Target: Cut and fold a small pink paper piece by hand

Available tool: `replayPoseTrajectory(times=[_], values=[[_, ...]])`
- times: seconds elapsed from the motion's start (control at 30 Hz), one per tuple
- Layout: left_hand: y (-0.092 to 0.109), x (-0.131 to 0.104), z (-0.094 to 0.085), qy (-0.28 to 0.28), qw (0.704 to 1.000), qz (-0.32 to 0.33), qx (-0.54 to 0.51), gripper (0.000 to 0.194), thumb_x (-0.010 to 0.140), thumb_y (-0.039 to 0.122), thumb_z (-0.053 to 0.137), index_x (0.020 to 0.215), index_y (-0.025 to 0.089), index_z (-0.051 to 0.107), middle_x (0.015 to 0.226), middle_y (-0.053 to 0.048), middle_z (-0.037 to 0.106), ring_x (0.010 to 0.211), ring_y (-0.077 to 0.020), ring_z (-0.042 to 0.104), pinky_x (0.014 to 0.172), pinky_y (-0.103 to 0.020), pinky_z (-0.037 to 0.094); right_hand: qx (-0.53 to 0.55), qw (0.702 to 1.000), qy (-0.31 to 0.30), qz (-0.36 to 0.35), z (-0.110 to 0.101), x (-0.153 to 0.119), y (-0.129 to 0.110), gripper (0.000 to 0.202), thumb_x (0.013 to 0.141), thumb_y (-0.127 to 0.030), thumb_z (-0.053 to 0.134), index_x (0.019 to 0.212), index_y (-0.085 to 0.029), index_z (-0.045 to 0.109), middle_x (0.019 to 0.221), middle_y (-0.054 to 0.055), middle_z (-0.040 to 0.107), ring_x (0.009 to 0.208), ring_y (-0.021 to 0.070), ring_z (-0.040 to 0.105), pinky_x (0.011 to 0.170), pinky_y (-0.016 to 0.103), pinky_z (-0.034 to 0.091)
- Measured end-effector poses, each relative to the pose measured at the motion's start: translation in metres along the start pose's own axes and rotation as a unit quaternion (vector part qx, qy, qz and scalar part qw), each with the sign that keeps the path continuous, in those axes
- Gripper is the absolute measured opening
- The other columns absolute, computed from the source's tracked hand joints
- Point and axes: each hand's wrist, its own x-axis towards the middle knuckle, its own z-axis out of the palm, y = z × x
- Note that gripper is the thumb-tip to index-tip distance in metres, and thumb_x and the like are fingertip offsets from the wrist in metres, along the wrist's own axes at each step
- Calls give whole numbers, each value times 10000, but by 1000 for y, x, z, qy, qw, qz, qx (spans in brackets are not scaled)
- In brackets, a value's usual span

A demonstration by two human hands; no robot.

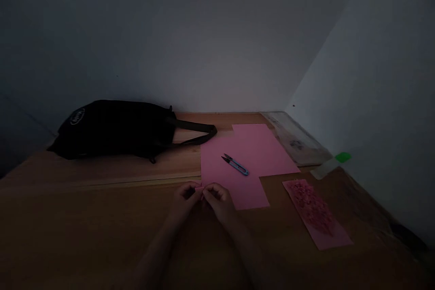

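Observation:
Near the front of the wooden table, my left hand (pixel 185 199) and my right hand (pixel 220 201) meet fingertip to fingertip. Between them they pinch a small piece of pink paper (pixel 199 189), mostly covered by the fingers. Just beyond my hands lies a large pink paper sheet (pixel 251 145) with an uneven, stepped outline. A pair of thread snips (pixel 236 164) with a light blue handle rests on that sheet, blades toward the upper left. To the right, a pink paper strip (pixel 333 240) carries a heap of small pink paper bits (pixel 312 204).
A black bag (pixel 115 129) with its strap loop (pixel 200 133) lies at the back left against the wall. At the back right is a flat clear plastic sleeve (pixel 295 138). A bright green tab (pixel 343 157) sits by the right wall. The picture is dim.

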Motion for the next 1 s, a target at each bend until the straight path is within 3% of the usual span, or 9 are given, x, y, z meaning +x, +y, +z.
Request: replayPoseTrajectory(times=[0.17,0.4,1.0], values=[[4,-1,2,5,1000,-5,-25,151,600,279,685,635,160,598,608,11,581,608,-123,534,607,-232,434,3,1000,-5,-10,1,0,1,297,722,-457,585,657,-172,532,461,-51,498,396,77,430,405,197,331],[8,-3,6,-12,999,20,-33,254,616,378,664,553,156,557,520,21,511,538,-116,478,565,-237,399,-26,999,-2,-33,1,0,-2,305,720,-461,580,613,-181,522,464,-46,470,416,91,416,409,210,320],[-9,0,7,-26,997,58,36,206,742,328,537,608,184,479,588,31,455,585,-125,442,575,-235,357,-38,999,15,-12,-1,2,9,200,727,-351,558,635,-180,513,522,-37,462,480,99,408,454,216,308]])
